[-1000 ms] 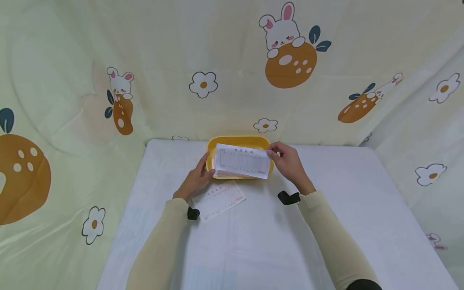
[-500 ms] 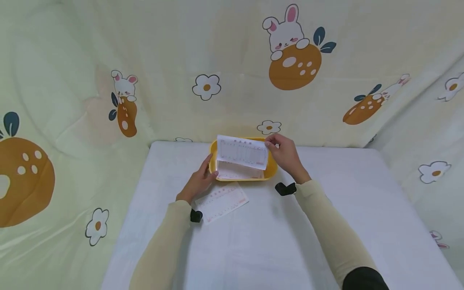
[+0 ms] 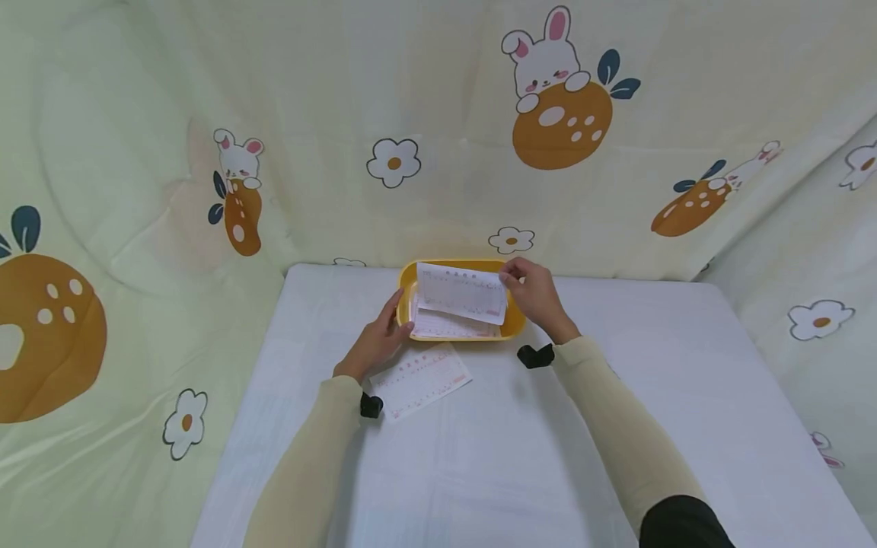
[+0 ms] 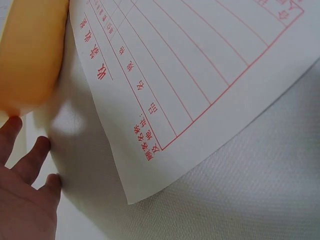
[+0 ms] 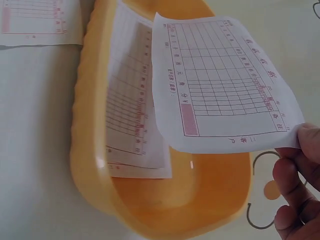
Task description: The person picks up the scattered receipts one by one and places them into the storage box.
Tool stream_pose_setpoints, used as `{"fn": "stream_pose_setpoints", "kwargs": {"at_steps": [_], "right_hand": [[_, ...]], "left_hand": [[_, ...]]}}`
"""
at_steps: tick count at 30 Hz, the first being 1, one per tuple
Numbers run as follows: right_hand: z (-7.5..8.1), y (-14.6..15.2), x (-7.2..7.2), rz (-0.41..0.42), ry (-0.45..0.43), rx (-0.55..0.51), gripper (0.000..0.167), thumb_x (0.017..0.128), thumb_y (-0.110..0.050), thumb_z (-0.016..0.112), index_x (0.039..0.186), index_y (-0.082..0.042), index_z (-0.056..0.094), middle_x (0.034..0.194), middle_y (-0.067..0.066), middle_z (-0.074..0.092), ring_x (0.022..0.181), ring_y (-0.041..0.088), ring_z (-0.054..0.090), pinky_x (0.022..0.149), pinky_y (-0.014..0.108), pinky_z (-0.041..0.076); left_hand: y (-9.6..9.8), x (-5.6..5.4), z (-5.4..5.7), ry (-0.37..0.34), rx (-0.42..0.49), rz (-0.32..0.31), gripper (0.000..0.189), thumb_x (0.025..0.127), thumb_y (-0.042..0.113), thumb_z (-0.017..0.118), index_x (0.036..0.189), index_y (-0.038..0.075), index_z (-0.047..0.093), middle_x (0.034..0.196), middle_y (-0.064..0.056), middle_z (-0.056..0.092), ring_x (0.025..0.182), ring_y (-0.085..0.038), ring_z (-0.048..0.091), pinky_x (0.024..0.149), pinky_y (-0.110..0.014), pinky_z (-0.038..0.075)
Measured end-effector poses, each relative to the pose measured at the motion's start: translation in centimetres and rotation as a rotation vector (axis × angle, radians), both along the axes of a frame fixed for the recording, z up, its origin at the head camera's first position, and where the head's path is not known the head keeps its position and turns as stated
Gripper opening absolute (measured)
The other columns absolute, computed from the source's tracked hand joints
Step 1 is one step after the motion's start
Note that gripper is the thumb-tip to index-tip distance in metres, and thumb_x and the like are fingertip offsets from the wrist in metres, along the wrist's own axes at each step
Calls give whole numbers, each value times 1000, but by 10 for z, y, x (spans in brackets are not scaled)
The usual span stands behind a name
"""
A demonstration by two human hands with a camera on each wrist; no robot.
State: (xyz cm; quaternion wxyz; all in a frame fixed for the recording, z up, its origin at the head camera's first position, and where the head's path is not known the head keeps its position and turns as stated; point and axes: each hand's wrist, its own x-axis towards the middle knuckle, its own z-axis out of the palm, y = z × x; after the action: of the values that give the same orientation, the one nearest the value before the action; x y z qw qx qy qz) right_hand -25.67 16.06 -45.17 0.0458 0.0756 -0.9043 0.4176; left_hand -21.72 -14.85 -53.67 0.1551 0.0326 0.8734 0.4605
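Note:
My right hand (image 3: 537, 297) pinches the right end of a white receipt slip (image 3: 460, 292) between thumb and fingers. Printed with a ruled form, the slip tilts above a yellow plastic tray (image 3: 517, 323); the right wrist view shows it raised over the tray, its far end slightly curled. Inside the tray lie more printed slips (image 5: 125, 95), several or fewer, as they overlap. At the tray's front left corner my left hand (image 3: 375, 344) holds the rim, thumb at the front and fingers along the left side. Its fingers (image 4: 35, 155) show partly in the left wrist view.
Another receipt slip (image 3: 421, 380) with red print lies flat on the white table (image 3: 479, 472), in front of the tray and beside the left wrist. Behind the tray hangs a cloth (image 3: 445, 91) printed with rabbits and flowers.
The right hand has lifted the slip's near edge away from the slips in the tray, then lowered it slightly. The left hand stays at the tray's corner. The head view has shifted a little.

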Motion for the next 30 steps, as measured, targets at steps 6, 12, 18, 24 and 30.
{"fn": "stream_pose_setpoints", "kwargs": {"at_steps": [6,12,18,24,30], "right_hand": [[-13,-4,-2,52,-17,34,10,109,-2,60,110,4,69,105,19,68,97,35,58,88,44,56],[-20,-9,-1,78,-45,121,9,108,-1,60,110,3,68,104,18,67,98,35,58,92,45,56],[-22,-11,0,70,-33,154,11,107,-1,61,110,4,70,104,19,68,97,35,59,92,46,56],[-23,-10,1,67,-27,165,12,106,-2,64,112,4,72,106,19,69,101,36,56,96,49,53],[-26,-9,2,71,23,166,17,105,-4,66,115,7,74,112,22,72,106,39,58,100,52,50]], "left_hand": [[0,-1,1,-11,0,13,81,110,45,60,171,50,8,177,-1,23,161,-34,22,126,-61,23],[0,-1,-2,-5,3,8,81,109,46,61,171,49,9,177,0,25,161,-33,24,127,-59,23],[2,1,-2,-4,6,14,81,109,45,61,171,49,9,177,1,23,162,-34,22,127,-61,22],[3,0,-4,-7,5,24,82,109,45,61,171,51,8,177,2,23,162,-34,21,126,-62,22],[3,0,-5,-1,3,31,81,109,46,62,170,53,8,177,2,23,161,-34,22,126,-62,23]]}}
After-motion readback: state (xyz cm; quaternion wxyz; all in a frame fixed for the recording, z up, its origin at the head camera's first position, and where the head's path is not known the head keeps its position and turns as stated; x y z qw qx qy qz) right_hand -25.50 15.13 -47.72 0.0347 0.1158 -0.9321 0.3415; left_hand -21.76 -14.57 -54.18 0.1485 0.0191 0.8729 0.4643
